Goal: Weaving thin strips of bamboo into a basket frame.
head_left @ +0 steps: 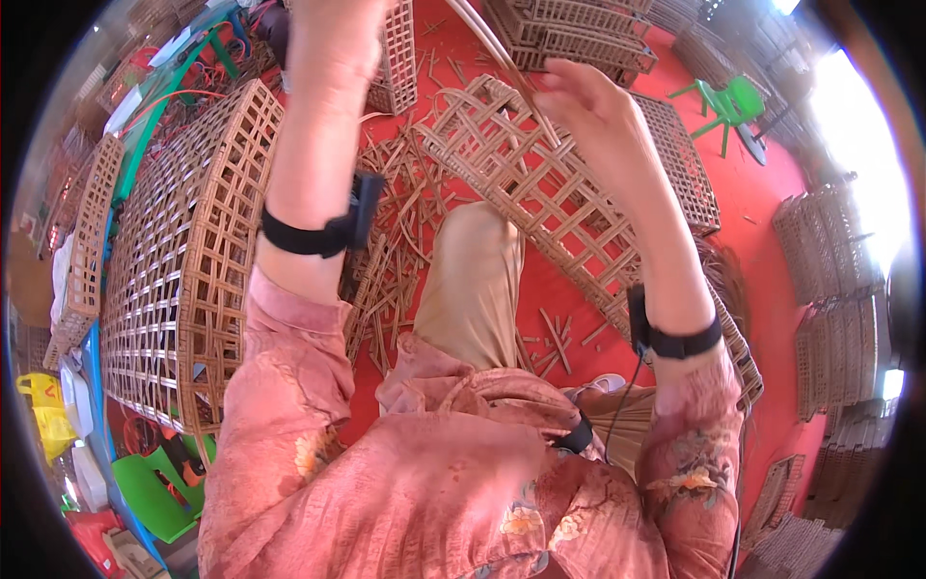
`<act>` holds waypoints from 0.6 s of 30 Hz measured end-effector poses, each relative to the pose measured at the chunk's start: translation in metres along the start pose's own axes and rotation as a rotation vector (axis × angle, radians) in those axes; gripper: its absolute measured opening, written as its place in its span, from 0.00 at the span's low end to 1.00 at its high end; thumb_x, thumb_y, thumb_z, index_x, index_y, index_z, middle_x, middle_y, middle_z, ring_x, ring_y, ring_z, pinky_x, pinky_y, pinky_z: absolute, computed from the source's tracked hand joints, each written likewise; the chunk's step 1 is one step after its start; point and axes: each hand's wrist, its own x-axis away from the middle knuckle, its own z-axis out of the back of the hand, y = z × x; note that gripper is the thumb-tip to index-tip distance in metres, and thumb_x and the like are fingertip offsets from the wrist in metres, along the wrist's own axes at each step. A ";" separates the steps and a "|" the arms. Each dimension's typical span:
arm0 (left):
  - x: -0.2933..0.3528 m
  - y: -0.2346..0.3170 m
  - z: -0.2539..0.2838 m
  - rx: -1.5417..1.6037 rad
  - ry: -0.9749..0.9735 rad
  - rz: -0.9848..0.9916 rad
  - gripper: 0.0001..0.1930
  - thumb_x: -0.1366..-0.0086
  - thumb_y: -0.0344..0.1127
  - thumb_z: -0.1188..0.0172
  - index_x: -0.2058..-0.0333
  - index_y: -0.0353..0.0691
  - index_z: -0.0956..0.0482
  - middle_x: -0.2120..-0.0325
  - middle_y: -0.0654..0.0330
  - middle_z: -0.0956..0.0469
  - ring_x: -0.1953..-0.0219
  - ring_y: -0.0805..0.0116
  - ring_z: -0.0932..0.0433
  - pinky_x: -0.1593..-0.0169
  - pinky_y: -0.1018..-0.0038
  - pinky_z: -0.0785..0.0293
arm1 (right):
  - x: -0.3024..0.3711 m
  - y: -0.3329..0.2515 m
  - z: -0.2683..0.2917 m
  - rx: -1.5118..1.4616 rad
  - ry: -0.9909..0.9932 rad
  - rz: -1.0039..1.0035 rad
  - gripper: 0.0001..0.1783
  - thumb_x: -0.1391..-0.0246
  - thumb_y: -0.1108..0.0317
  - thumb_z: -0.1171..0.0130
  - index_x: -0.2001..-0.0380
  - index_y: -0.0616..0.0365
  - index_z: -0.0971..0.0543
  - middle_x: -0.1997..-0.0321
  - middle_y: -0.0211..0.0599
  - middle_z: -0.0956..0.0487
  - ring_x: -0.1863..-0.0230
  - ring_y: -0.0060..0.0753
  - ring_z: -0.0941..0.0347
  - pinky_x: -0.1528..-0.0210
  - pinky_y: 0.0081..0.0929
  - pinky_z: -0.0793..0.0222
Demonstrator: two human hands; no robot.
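A tan woven wicker basket piece [579, 227] with an open lattice lies slantwise between my knees and my right arm. Pale flat rattan strips [487, 39] run from the top edge down to its upper part. My right hand [593, 111] hovers over the lattice beside these strips. Its fingers are loosely bent and apart, with nothing plainly gripped; whether the fingertips touch the strips I cannot tell. My left hand [338, 29] reaches up past the top edge, so its fingers are out of sight, as is anything in them.
A large wicker basket [183, 261] stands at my left. Cut rattan scraps [395, 212] litter the red floor [772, 270]. More baskets stand at the top, and stacks of woven panels [834, 289] line the right. A green chair [728, 101] is at the far right, green plastic [159, 497] at lower left.
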 end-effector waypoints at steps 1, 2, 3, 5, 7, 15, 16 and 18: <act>-0.009 0.013 0.002 0.033 -0.001 -0.110 0.10 0.43 0.18 0.42 0.73 0.43 0.29 0.73 0.64 0.23 0.81 0.85 0.36 0.79 0.86 0.43 | -0.015 0.002 -0.008 -0.158 -0.036 -0.017 0.25 0.44 0.62 0.38 0.46 0.63 0.24 0.56 0.44 0.17 0.54 0.37 0.20 0.50 0.30 0.27; -0.017 0.030 0.011 0.039 -0.011 -0.127 0.10 0.43 0.18 0.42 0.73 0.43 0.29 0.74 0.62 0.22 0.82 0.85 0.36 0.79 0.86 0.42 | -0.022 -0.004 -0.015 -0.324 -0.081 -0.028 0.24 0.43 0.60 0.39 0.47 0.64 0.23 0.59 0.41 0.16 0.58 0.31 0.20 0.52 0.28 0.27; -0.023 0.044 0.021 0.048 -0.023 -0.144 0.10 0.43 0.18 0.42 0.73 0.43 0.29 0.75 0.60 0.22 0.83 0.84 0.37 0.78 0.86 0.41 | -0.023 -0.009 -0.013 -0.325 -0.087 -0.025 0.24 0.43 0.60 0.39 0.47 0.64 0.23 0.59 0.41 0.16 0.58 0.31 0.20 0.52 0.28 0.27; -0.032 0.056 0.043 0.118 -0.087 -0.140 0.07 0.42 0.19 0.43 0.72 0.41 0.28 0.69 0.53 0.19 0.82 0.83 0.38 0.78 0.87 0.41 | -0.025 -0.028 -0.005 -0.507 -0.248 -0.095 0.19 0.42 0.59 0.40 0.53 0.62 0.18 0.66 0.35 0.17 0.63 0.20 0.23 0.58 0.21 0.29; -0.019 0.042 0.027 0.010 0.079 -0.183 0.06 0.40 0.21 0.42 0.70 0.40 0.27 0.69 0.55 0.19 0.81 0.81 0.35 0.77 0.86 0.39 | -0.011 -0.042 0.004 -0.431 -0.166 -0.005 0.15 0.42 0.60 0.39 0.62 0.61 0.15 0.76 0.28 0.21 0.71 0.14 0.28 0.65 0.18 0.32; 0.086 -0.128 -0.033 -0.445 -0.191 0.178 0.07 0.39 0.33 0.35 0.62 0.38 0.16 0.68 0.54 0.15 0.64 0.65 0.16 0.59 0.70 0.22 | 0.062 -0.007 0.036 -0.028 -0.033 -0.447 0.12 0.44 0.63 0.36 0.73 0.62 0.16 0.85 0.23 0.29 0.81 0.13 0.39 0.77 0.19 0.43; 0.099 -0.133 -0.040 -0.492 -0.280 0.172 0.07 0.38 0.31 0.35 0.63 0.35 0.17 0.68 0.60 0.16 0.66 0.71 0.18 0.61 0.74 0.23 | 0.068 -0.006 0.037 0.013 -0.050 -0.436 0.12 0.45 0.63 0.36 0.73 0.63 0.17 0.85 0.24 0.30 0.81 0.13 0.40 0.77 0.20 0.44; 0.117 -0.126 -0.050 -0.642 -0.290 0.087 0.07 0.39 0.32 0.34 0.64 0.36 0.16 0.68 0.59 0.18 0.67 0.66 0.18 0.63 0.72 0.23 | 0.074 -0.010 0.035 0.055 -0.032 -0.421 0.13 0.45 0.64 0.35 0.74 0.65 0.19 0.86 0.28 0.32 0.82 0.15 0.42 0.78 0.22 0.44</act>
